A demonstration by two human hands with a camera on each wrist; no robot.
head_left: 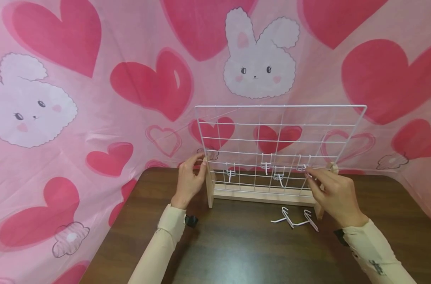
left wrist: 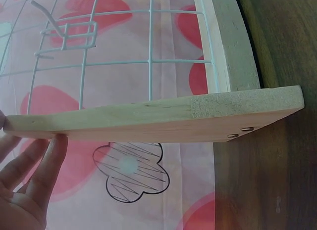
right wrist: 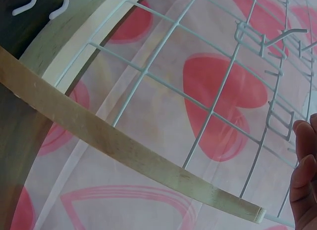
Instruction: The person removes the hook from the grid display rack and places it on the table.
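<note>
A white wire grid rack [head_left: 251,139] with wooden side posts stands upright on the table. At its left post [left wrist: 148,111], my left hand [head_left: 190,179] holds the top end, fingertips against the wood's outer face. Toward the right side, my right hand [head_left: 334,193] pinches a white wire hook [head_left: 302,167] hanging on the grid; fingers hide its prong. The right wrist view shows those fingers [right wrist: 304,170] at the hook's small rectangular frame [right wrist: 281,122]. Several other hooks hang on the grid, among them a left one [head_left: 231,172] and a middle one [head_left: 279,176].
Two loose white hooks, one at left [head_left: 284,219] and one at right [head_left: 308,221], lie on the dark wooden table [head_left: 229,244] in front of the rack. A pale wooden base bar [head_left: 263,195] joins the posts. Pink heart-patterned fabric [head_left: 137,35] hangs close behind.
</note>
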